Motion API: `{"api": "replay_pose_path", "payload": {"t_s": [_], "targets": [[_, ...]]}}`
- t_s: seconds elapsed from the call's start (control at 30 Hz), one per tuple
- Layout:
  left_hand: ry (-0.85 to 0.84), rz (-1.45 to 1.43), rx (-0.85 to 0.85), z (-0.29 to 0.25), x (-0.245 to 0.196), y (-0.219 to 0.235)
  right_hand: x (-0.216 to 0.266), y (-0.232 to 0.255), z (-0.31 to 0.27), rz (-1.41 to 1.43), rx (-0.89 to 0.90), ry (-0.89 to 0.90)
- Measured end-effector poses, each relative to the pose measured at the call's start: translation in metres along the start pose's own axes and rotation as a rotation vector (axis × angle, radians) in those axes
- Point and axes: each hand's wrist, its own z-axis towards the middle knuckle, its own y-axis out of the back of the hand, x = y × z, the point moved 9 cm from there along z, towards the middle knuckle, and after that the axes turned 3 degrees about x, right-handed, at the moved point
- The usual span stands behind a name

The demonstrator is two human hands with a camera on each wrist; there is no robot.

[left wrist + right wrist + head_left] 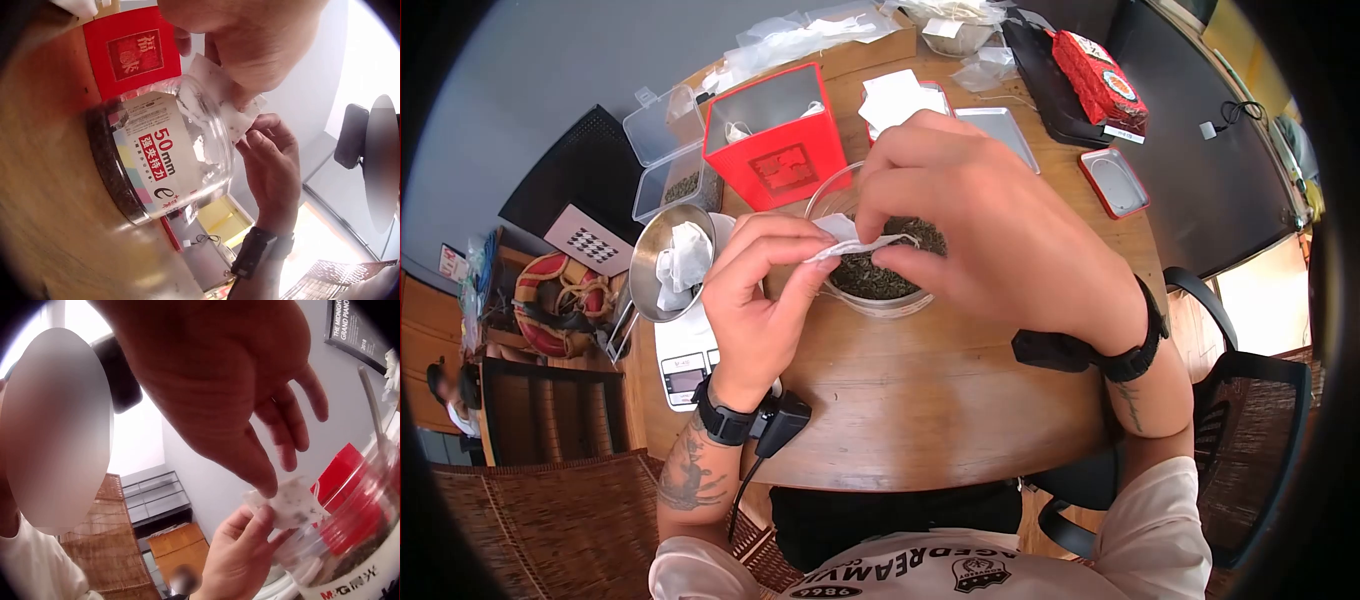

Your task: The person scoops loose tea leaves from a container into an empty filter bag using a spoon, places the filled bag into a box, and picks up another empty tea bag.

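My left hand point(750, 285) pinches a small white tea bag point(847, 247) between thumb and fingers. On the bag's other end are the thumb and index finger of my right hand point(1000, 215), pinching it; its other fingers arch above. A thin string shows at the bag's edge, and dark specks show through the bag point(294, 509) in the right wrist view. Both hands are over the mouth of a clear plastic jar point(162, 153) with a printed label. Dried green leaves point(870, 278) lie in the jar, partly hidden by my hands.
A red square box point(775, 165) with white bags inside stands behind the jar. To the left, a steel bowl point(643, 262) holds white bags, above a kitchen scale point(685, 378). White sheets point(895, 97) lie behind; a red tin lid point(1115, 183) is at right.
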Motion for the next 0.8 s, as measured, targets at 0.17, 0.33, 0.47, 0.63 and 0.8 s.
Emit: {"api": "replay_pose_path", "payload": {"t_s": [0.17, 0.33, 0.47, 0.63, 0.8], "targets": [[-0.044, 0.035, 0.015, -0.001, -0.004, -0.002, 0.002, -0.006, -0.001, -0.002, -0.008, 0.031], [-0.046, 0.007, 0.023, -0.003, -0.005, -0.005, 0.002, -0.009, -0.003, -0.032, -0.045, 0.046], [-0.053, 0.012, 0.030, -0.005, -0.007, -0.006, 0.001, -0.013, -0.003, -0.041, -0.025, 0.044], [-0.016, -0.035, -0.014, -0.006, -0.003, -0.002, 0.003, -0.015, -0.002, -0.028, -0.001, 0.053], [0.005, -0.006, -0.038, -0.005, -0.003, 0.000, 0.000, -0.016, -0.001, -0.021, 0.008, 0.056]]}}
